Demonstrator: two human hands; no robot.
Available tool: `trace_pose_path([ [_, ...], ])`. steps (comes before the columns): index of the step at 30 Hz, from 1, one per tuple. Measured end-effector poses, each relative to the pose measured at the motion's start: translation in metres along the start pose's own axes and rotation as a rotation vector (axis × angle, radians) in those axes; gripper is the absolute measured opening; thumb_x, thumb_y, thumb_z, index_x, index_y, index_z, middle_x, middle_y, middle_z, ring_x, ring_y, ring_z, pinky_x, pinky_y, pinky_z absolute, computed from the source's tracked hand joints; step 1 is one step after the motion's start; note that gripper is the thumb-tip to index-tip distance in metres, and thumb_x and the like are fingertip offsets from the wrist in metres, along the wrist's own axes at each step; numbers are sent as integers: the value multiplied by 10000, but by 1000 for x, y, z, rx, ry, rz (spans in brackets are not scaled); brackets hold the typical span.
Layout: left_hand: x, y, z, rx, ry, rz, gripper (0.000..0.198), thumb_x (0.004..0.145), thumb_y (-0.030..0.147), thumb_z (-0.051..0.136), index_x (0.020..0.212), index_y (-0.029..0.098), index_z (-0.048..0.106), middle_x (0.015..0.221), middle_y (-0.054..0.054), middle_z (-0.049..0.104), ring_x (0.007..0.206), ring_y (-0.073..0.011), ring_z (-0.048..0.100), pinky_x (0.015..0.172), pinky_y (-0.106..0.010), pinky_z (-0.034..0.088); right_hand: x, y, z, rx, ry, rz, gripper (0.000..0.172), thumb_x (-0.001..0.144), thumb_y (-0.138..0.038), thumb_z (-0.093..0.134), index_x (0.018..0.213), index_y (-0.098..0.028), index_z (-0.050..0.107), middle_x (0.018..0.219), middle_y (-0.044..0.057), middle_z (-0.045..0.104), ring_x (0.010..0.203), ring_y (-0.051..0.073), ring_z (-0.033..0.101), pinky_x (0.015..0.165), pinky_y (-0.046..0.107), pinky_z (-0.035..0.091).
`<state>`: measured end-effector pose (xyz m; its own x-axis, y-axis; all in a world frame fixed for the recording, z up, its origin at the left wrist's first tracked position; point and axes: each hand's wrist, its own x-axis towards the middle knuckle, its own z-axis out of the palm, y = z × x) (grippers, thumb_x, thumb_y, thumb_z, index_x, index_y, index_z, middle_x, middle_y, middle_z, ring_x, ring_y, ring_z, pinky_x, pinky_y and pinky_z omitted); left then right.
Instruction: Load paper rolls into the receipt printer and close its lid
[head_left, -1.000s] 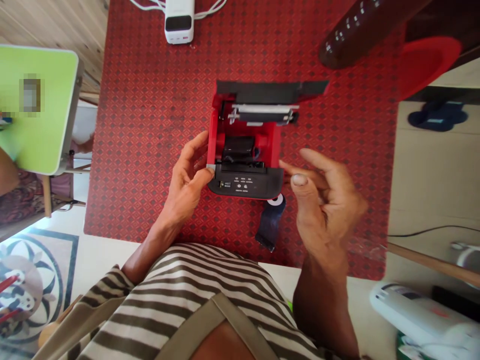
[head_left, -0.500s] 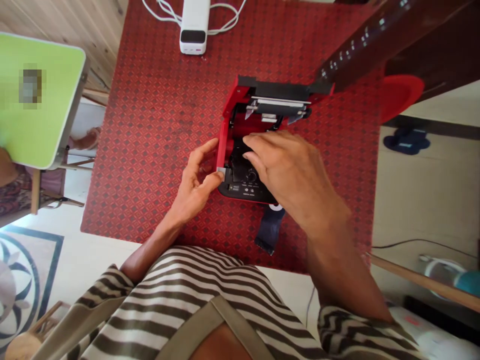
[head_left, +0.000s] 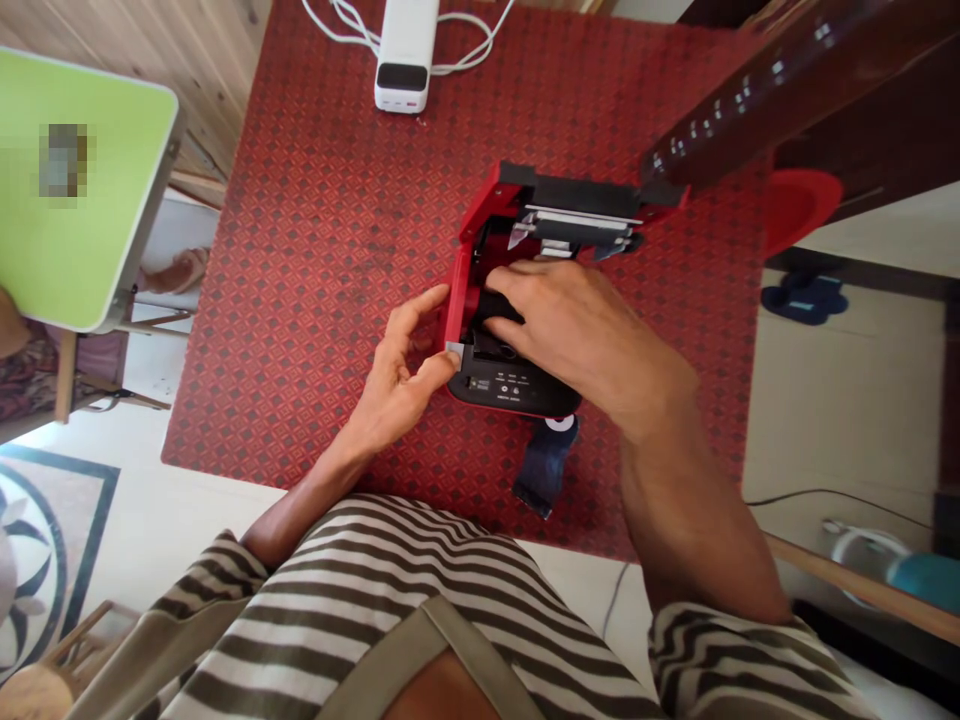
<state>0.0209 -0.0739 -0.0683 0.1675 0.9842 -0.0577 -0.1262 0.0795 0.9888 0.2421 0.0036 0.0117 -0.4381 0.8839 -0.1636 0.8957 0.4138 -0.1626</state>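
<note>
A red and black label printer stands on the table with its lid raised, showing a roller and metal bars. My left hand steadies its left side, the thumb on the grey front corner and the fingers along the red wall. My right hand reaches into the open bay, thumb and fingers closed about something black that the hand mostly hides. Below the printer's front edge lies a dark blue strip, with a white ring at its upper end.
A white power bank with white cables lies at the back of the red patterned table. A dark glossy post slants in at the upper right. A green table, with another person beside it, stands left.
My right hand has gone deeper into the printer's bay, its fingers lower. My left hand keeps its place on the corner. The view has shifted slightly.
</note>
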Motion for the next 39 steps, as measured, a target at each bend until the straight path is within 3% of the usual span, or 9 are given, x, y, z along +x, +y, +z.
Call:
trace_pose_path([
  [4,0,-2,-1,2,-6,22,687,1096,503,936,1746,375,756,1847,-115,758,1749,-412,723,1524,-662,581,-14,2,-11,81,62,23,169,1128,-184,742,1218,-231,877,1189,152,944,1133,429,917,1037,553,692],
  [7,1,-2,-1,20,0,24,690,1107,536,935,1752,379,747,1855,-117,763,1747,-420,733,1495,-662,612,-35,3,-20,209,191,14,142,1105,-218,784,1177,-281,888,1150,111,946,1095,401,919,1023,553,713],
  [12,2,-4,-4,37,-23,40,696,1137,603,934,1764,383,727,1852,-109,784,1758,-418,736,1451,-626,655,-77,17,-25,603,416,25,243,1036,-311,908,1262,-393,947,1217,27,981,1053,362,933,1039,582,764],
  [17,4,-9,-6,28,-41,91,705,1164,654,902,1786,390,702,1838,-106,805,1728,-416,770,1383,-603,708,-97,65,21,1114,782,284,275,858,-539,1088,1077,-452,945,1081,22,947,1026,367,889,924,598,747],
  [21,6,-12,-7,32,-29,113,694,1152,649,914,1766,384,729,1812,-101,827,1715,-414,784,1356,-590,730,-92,103,77,1154,861,478,403,889,-715,1016,1113,-423,851,994,51,826,902,342,781,796,577,680],
  [25,9,-14,-9,40,-14,124,707,1126,674,935,1746,391,744,1797,-95,836,1722,-420,780,1375,-610,720,-73,107,111,1113,996,559,452,876,-713,997,1110,-392,781,993,3,768,863,282,748,782,497,682],
  [30,10,-13,-9,40,-5,104,699,1100,656,952,1725,410,757,1760,-76,858,1710,-415,789,1393,-614,706,-61,81,122,936,894,528,394,903,-535,980,1175,-327,784,1127,28,882,1057,288,859,1010,507,745],
  [36,8,-11,-7,70,-14,90,708,1116,665,913,1750,416,718,1808,-83,823,1748,-423,754,1420,-636,682,-62,69,126,759,752,500,284,1027,-437,853,1272,-308,790,1199,68,947,1067,297,911,1007,503,755],
  [39,8,-11,-8,78,-13,93,716,1116,680,911,1755,419,718,1802,-83,824,1746,-426,752,1422,-638,680,-69,74,124,769,695,469,426,1022,-454,891,1404,-303,779,1306,101,944,1140,327,924,1028,539,770],
])
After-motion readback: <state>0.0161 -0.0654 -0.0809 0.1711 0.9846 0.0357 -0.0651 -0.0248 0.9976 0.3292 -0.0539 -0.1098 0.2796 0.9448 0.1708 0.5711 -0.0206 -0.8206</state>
